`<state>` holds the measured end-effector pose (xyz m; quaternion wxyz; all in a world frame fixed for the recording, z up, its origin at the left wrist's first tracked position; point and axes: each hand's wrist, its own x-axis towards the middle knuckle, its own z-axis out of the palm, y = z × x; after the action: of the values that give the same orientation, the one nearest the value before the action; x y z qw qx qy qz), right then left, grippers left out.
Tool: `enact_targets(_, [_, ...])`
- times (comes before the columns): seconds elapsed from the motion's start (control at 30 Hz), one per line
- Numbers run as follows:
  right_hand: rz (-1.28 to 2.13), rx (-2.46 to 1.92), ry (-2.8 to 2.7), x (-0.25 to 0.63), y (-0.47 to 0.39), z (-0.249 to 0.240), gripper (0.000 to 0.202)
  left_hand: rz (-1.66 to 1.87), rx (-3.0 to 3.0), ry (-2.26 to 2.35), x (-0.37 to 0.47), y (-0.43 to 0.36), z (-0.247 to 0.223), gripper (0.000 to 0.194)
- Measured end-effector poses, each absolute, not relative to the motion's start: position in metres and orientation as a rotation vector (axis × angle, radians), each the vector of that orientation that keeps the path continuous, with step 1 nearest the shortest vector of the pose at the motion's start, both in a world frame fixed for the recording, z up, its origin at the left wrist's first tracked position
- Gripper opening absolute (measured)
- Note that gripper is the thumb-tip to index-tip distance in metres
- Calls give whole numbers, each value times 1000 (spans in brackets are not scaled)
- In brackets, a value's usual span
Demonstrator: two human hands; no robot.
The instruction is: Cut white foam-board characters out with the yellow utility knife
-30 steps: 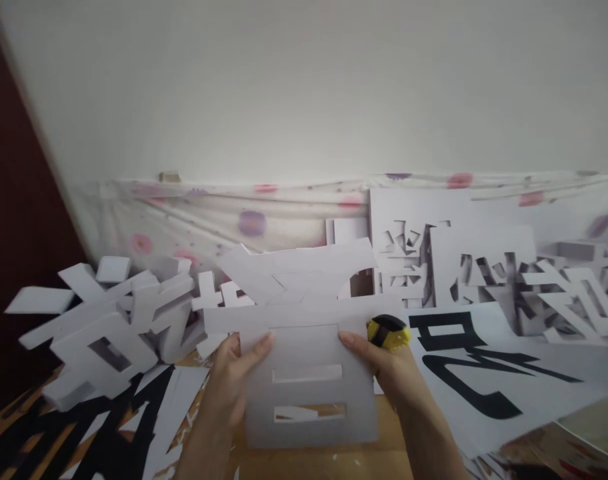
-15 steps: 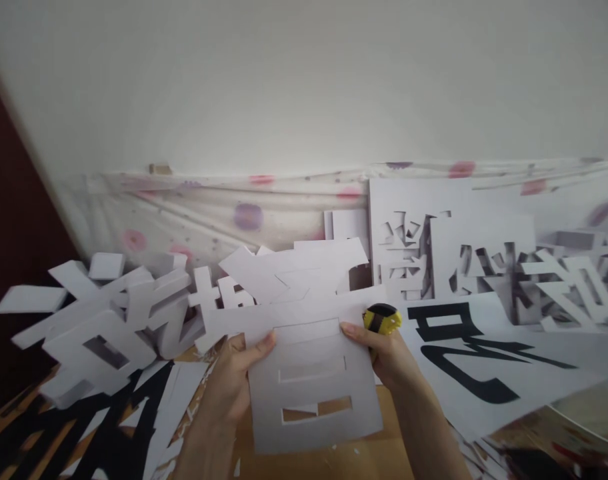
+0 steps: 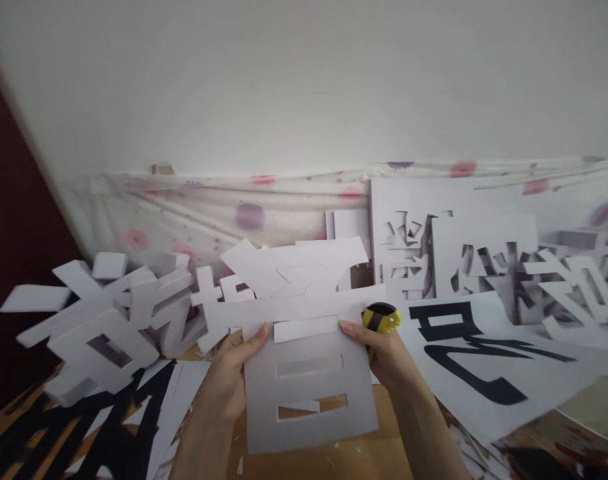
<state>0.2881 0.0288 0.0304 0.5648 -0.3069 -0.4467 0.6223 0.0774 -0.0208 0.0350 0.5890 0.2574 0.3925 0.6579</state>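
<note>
I hold a large white foam-board cutout character (image 3: 309, 393) upright in front of me with both hands. My left hand (image 3: 229, 387) grips its left edge, thumb pressed on the front near the top bar. My right hand (image 3: 384, 357) grips the right edge and also holds a yellow and black utility knife (image 3: 381, 319) against the palm. In the upper slot of the character a loose white strip (image 3: 305, 329) sticks out slightly. Two more slots below it show the wooden table through them.
Thick white foam characters (image 3: 104, 320) are piled at the left. Cut-out foam sheets (image 3: 464, 260) lean on the wall at the right, over a dotted plastic sheet (image 3: 209, 213). A paper with black printed strokes (image 3: 474, 360) lies at the right. Black scraps (image 3: 109, 433) cover the wooden table (image 3: 364, 460).
The held character has tilted a little and shifted down. The strip in its upper slot now stands out from the board, where earlier it lay flush.
</note>
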Motion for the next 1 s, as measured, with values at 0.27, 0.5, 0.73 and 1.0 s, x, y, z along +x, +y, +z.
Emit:
enact_targets(0.27, [1450, -730, -1039, 289, 31, 28, 39, 1469, 602, 833, 75, -17, 30, 53])
enact_targets(0.5, [1415, -741, -1002, 289, 36, 25, 35, 1570, 842, 976, 72, -15, 26, 54])
enact_targets(0.73, [1459, -715, -1006, 282, 28, 26, 32, 1531, 681, 883, 65, -15, 23, 60])
enact_targets(1.0, [1497, -709, -1026, 284, 23, 27, 29, 1556, 707, 880, 60, -16, 18, 58])
